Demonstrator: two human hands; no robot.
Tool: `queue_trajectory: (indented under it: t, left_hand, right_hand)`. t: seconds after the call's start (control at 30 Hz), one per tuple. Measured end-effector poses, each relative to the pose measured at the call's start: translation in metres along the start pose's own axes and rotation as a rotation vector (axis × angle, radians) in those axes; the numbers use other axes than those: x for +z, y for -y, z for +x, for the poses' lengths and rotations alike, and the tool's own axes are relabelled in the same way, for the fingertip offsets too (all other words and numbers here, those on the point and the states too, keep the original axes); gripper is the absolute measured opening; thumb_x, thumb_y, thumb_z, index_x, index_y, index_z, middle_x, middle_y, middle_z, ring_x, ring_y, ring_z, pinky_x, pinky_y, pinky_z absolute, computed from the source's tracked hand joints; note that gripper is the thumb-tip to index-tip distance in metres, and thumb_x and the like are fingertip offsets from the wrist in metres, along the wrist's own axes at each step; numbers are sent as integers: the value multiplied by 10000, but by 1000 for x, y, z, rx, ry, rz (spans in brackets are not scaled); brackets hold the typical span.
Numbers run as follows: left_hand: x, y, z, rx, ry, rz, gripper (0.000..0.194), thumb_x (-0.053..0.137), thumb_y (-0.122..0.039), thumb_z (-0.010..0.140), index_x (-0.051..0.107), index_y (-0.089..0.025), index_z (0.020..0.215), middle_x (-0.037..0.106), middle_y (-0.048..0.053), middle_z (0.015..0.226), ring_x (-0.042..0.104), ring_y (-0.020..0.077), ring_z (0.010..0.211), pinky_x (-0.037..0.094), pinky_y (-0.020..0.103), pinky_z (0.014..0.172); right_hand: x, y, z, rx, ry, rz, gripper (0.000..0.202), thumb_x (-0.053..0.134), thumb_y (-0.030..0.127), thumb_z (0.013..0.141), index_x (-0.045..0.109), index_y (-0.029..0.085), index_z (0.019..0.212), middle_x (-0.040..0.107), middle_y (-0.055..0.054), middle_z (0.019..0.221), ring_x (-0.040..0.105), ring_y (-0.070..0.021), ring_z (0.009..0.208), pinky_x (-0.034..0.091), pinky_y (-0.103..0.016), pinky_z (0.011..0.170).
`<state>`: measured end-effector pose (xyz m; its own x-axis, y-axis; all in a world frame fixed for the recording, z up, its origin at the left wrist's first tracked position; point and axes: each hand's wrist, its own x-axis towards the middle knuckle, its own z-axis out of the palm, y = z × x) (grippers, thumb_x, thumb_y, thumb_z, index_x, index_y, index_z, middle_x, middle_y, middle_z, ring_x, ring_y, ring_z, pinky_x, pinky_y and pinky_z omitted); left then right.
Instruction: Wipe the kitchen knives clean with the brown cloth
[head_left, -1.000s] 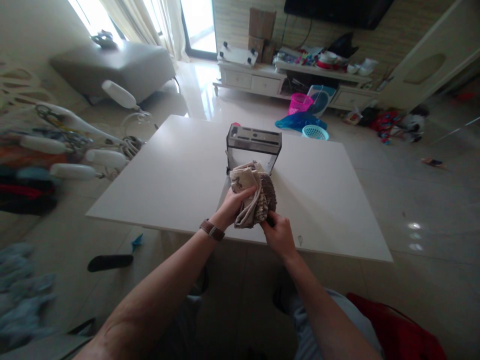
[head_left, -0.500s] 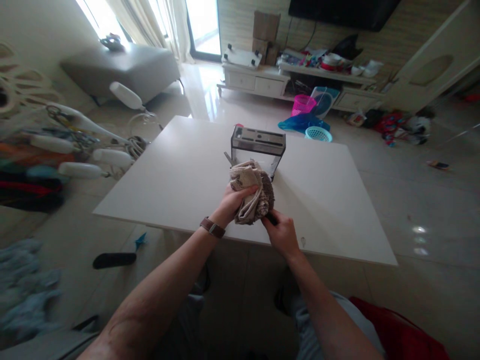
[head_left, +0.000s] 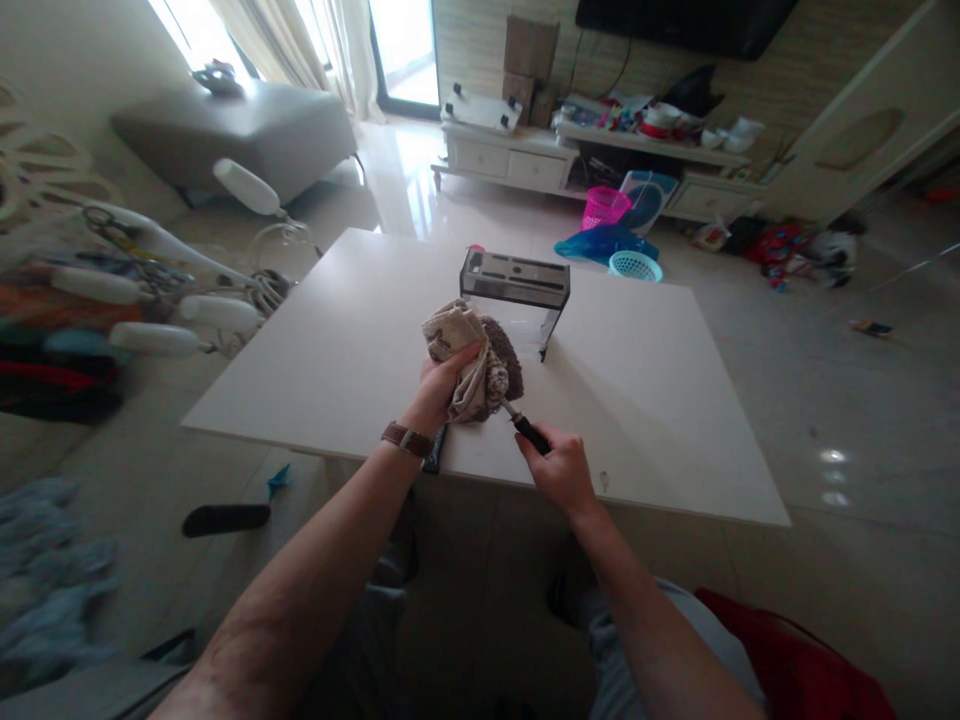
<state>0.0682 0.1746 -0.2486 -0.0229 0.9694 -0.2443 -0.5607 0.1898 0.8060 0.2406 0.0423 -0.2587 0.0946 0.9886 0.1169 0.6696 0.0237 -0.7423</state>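
Observation:
A folded cloth, beige print on one side and shaggy brown on the other, is bunched in my left hand, thumb over the folds. My right hand is closed around the black handle of a slim metal-shanked tool. The tool's far end disappears into the cloth, so its kind cannot be told. Behind the cloth stands a clear-sided knife stand with a slotted steel top. A dark handle-like piece lies at the table edge, partly behind my left wrist.
The white table spreads out under my hands. To its left is a white lamp-like fixture with several arms and cables. Beyond the table are a pink basket, a light-blue basket and a low white cabinet.
My left hand and the cloth have moved left. More of the tool's handle and metal shank now shows between cloth and right hand. The dark piece by my left wrist has come into view.

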Motion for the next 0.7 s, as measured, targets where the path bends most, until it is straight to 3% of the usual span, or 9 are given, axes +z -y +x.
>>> queue_trajectory:
  t: [0.2,0.4,0.7]
  left_hand:
    - [10,11,-17,-102,129,108,556,992,-315,551,784,-157,1042,810,76,1000,754,234,857,618,378,870]
    - [18,20,-32,-97,251,160,546,998,-312,560,789,-144,1035,811,84,1022,745,214,862,613,356,878]
    - [13,8,-20,-62,186,84,584,1011,-309,513,786,-135,1024,813,89,979,754,221,814,626,353,818]
  right_hand:
    - [2,0,0,6,-38,43,282,614,380,892,697,175,719,607,-14,606,517,-149,574,346,-268,586]
    - [0,0,2,49,-58,123,300,611,389,873,683,152,703,592,-7,605,465,-134,580,316,-264,572]
    - [0,4,4,17,-43,140,274,628,386,891,724,164,760,596,-3,619,478,-138,581,341,-265,593]
